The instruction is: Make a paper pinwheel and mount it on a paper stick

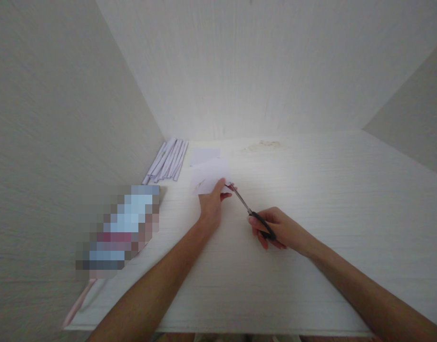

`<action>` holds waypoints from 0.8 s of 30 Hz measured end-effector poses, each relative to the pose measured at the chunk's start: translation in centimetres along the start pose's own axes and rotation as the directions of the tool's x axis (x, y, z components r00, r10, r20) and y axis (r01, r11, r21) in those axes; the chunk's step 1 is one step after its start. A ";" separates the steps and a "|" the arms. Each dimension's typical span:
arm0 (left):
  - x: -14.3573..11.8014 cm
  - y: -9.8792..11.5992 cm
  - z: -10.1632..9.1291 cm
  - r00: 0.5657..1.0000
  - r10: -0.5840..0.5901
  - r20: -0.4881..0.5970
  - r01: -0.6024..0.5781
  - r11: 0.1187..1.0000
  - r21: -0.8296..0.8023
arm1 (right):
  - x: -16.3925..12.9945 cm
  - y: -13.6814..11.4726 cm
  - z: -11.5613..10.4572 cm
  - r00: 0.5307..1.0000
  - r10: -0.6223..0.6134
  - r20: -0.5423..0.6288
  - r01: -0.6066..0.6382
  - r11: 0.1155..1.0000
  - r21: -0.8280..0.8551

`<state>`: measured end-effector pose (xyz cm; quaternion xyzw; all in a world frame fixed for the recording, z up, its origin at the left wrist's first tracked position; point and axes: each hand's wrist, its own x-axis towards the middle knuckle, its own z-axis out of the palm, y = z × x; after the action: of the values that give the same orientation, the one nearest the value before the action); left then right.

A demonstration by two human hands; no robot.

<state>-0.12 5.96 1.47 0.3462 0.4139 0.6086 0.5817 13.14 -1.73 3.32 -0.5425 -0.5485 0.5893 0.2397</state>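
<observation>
My left hand [211,202] pinches the near edge of a white sheet of paper [209,175], held just above the white desk [311,190]. My right hand [275,230] grips the black handles of a pair of scissors [252,213]. The blades point up and left, and their tips reach the paper's edge beside my left thumb. A second small white piece of paper [205,155] lies flat on the desk just behind the held sheet.
Several cut paper strips [167,161] lie in a fanned pile at the back left, against the left wall. A blurred-out object [120,232] rests on the desk's left side. White walls enclose the desk at left, back and right.
</observation>
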 end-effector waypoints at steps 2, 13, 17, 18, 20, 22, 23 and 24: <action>0.0 0.0 0.0 1.000 0.007 0.012 -0.007 1.000 -0.004 | 0.0 -0.1 0.0 1.000 0.006 -0.004 -0.006 1.000 -0.003; 0.0 0.0 0.0 1.000 0.012 0.005 -0.012 1.000 0.000 | 0.0 0.0 0.0 1.000 0.019 -0.015 -0.019 1.000 -0.016; 0.0 -0.1 0.0 1.000 0.013 0.004 -0.013 1.000 -0.006 | 0.0 -0.1 0.1 1.000 0.024 -0.015 -0.024 1.000 -0.008; 0.0 -0.1 0.0 1.000 0.013 0.003 -0.013 1.000 -0.005 | 0.0 -0.1 0.1 1.000 0.023 -0.016 -0.023 1.000 -0.006; 0.0 0.0 0.0 1.000 0.008 0.000 -0.008 1.000 0.000 | 0.0 -0.1 0.1 1.000 0.016 -0.022 -0.016 1.000 -0.006; 0.0 0.0 0.1 1.000 0.001 -0.007 -0.001 1.000 0.002 | 0.0 -0.1 0.1 0.999 0.016 -0.029 -0.016 1.000 -0.012; 0.0 0.0 0.1 1.000 -0.001 -0.009 0.001 1.000 0.002 | 0.0 0.0 0.1 0.999 0.016 -0.033 -0.016 1.000 -0.016; 0.1 0.0 0.1 1.000 -0.003 -0.007 0.003 1.000 0.001 | 0.0 0.0 0.1 0.999 0.015 -0.037 -0.016 1.000 -0.019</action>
<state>-0.06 6.03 1.51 0.3436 0.4167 0.6088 0.5812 13.04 -1.76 3.31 -0.5597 -0.5454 0.5759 0.2400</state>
